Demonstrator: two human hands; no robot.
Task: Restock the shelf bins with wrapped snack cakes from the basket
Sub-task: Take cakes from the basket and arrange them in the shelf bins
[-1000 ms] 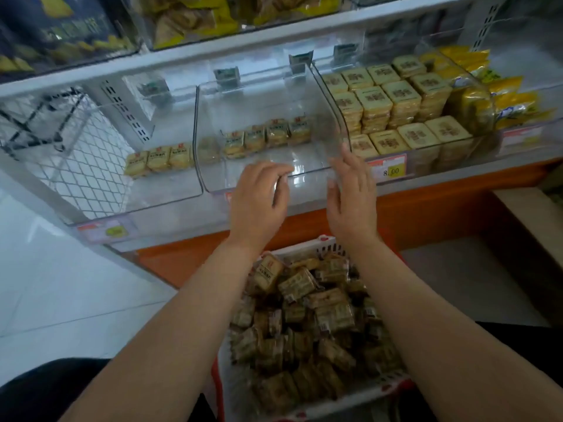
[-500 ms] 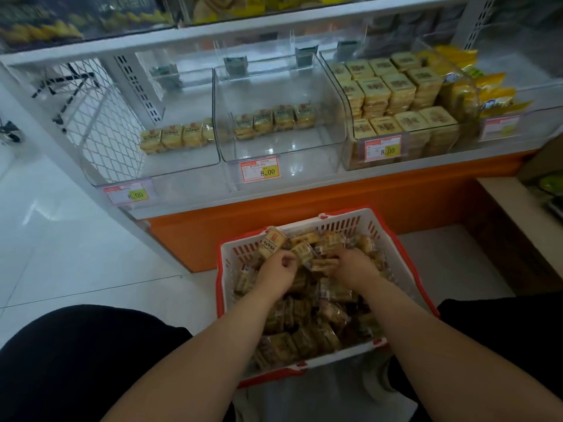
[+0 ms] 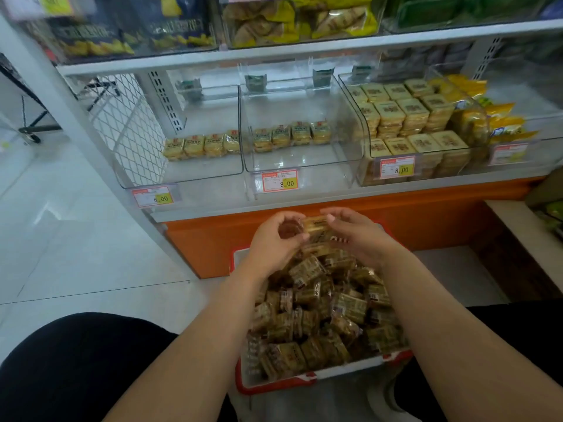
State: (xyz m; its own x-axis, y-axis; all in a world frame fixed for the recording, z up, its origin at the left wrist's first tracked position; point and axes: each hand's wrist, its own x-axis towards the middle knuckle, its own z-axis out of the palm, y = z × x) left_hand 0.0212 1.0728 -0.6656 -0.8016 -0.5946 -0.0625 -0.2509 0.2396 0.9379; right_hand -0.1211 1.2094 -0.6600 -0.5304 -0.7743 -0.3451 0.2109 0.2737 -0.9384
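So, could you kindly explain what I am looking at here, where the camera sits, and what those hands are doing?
There is no machine here: a person wears one wide-angle camera on the head, looking forward and down, so the two bare arms reach in from the bottom. The left hand and right hand are raised over a red and white basket heaped with wrapped snack cakes, and together they hold a few cakes between them. Ahead is a shelf of clear bins. The left and middle bins hold only one short row of cakes each; the right bin is stacked nearly full. Price tags hang on the bin fronts. Bagged snacks fill the shelf above.
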